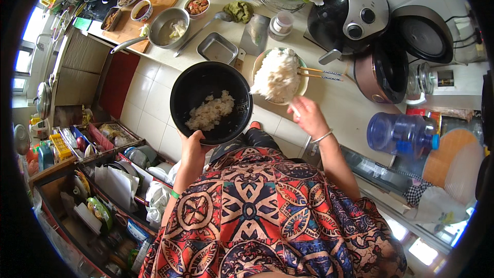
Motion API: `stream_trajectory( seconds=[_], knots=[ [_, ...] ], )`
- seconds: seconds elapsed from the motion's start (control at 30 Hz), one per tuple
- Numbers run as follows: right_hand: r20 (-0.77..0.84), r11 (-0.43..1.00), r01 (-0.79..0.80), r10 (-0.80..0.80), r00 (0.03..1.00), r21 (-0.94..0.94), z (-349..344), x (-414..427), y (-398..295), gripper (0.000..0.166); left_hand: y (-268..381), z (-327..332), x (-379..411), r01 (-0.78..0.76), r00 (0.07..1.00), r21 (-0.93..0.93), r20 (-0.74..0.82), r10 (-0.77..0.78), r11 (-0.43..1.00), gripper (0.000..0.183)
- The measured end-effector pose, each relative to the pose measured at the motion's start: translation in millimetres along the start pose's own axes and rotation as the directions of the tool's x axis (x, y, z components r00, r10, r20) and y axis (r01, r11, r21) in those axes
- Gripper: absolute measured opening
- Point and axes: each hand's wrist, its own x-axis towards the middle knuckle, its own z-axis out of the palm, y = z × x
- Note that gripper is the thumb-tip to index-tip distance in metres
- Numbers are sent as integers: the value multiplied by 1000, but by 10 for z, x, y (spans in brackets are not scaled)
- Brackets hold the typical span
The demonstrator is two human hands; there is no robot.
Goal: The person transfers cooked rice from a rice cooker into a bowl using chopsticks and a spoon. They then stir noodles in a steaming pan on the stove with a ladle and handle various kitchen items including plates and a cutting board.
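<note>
My left hand [193, 147] grips the near rim of a black rice-cooker inner pot [185, 96], tilted toward me. A clump of cooked rice [211, 111] lies inside it. In my right hand [307, 117] is the pale handle of a utensil, probably a rice paddle, whose head is hidden by rice. A large heap of rice [278, 71] is over a light bowl [303, 89] on the counter; whether the paddle's load touches the heap below is unclear. A pair of patterned chopsticks [322, 74] rests across the bowl's right side.
An open rice cooker [380, 71] and an air fryer [349, 15] stand at right, beside a blue water bottle [399, 133]. Farther left are a metal tray [218, 47], a saucepan [168, 27], a ladle [198, 33] and filled bowls. An open drawer [73, 162] extends at lower left.
</note>
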Motion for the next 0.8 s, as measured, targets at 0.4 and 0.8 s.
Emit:
stream_trajectory(
  seconds=[0.4, 0.8],
  knots=[
    [-348, 501, -16, -578, 738, -865, 80, 398, 799, 69, -131, -41, 98, 9, 998, -14, 67, -8, 1000, 81],
    [-338, 600, 12, -467, 817, -800, 133, 233, 447, 67, -120, -139, 133, 93, 996, -85, 2, -93, 992, 72]
  ],
)
